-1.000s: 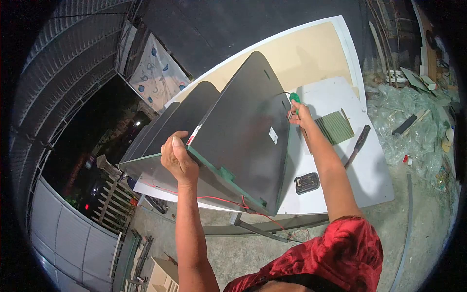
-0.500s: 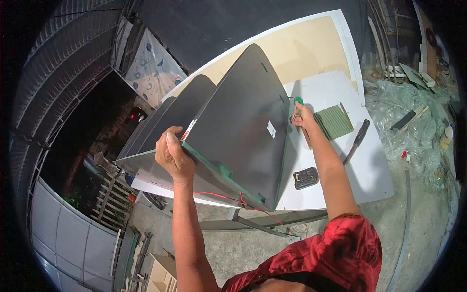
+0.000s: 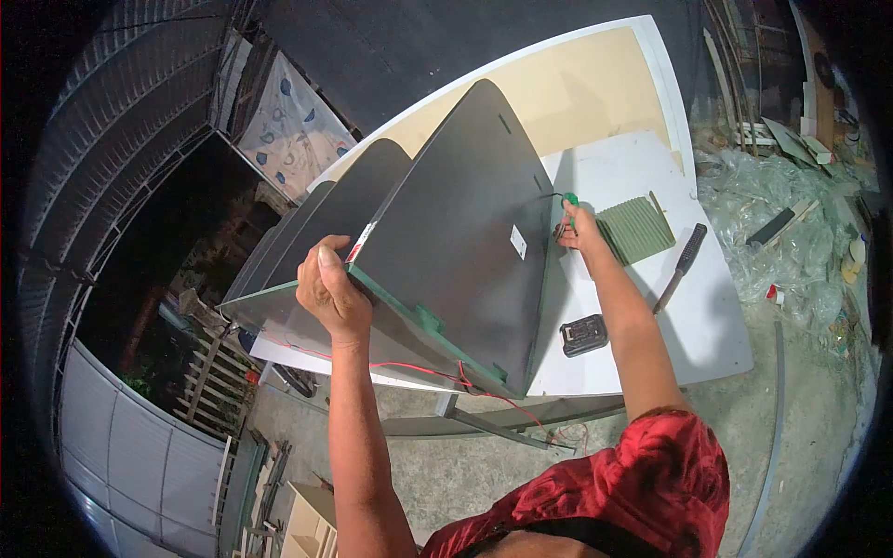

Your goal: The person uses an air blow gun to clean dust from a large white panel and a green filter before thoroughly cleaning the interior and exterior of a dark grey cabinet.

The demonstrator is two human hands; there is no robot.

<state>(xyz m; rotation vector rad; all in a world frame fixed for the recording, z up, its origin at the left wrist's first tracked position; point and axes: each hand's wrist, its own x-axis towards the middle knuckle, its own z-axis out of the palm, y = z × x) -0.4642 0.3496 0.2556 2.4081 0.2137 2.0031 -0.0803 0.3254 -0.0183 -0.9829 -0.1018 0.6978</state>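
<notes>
The dark grey panel (image 3: 456, 242) stands tilted on the white tabletop (image 3: 712, 349), in the middle of my view and reaching up toward twelve o'clock. Its near edge is green, a white label (image 3: 518, 242) sits on its face toward three o'clock, and a red-and-white sticker (image 3: 358, 249) marks its corner at nine o'clock. More dark curved panels (image 3: 358, 191) stand behind it, toward ten o'clock.

My left hand (image 3: 332, 290) is on that stickered corner, fingers bent close together over the edge and the thumb lying up beside them; the fingertips are hidden from me. My right hand (image 3: 577, 231), at about two o'clock, has its fingers curled around a green-handled tool (image 3: 570, 199), whose thin dark shaft points at the panel's far edge. I can't tell whether the tip touches, nor what the small dark thing by my fingertips is.

A red wire (image 3: 409, 366) runs along the panel's lower side and dangles at six o'clock. Toward four o'clock a black battery pack (image 3: 584, 336) lies on the tabletop. A ribbed green piece (image 3: 636, 231) lies just beside my right wrist, and past it, toward three o'clock, is a black-handled tool (image 3: 684, 265). Farther out, a cream board with a white border (image 3: 595, 84) stands at one o'clock, and crumpled clear plastic (image 3: 763, 223) covers the ground at three.
</notes>
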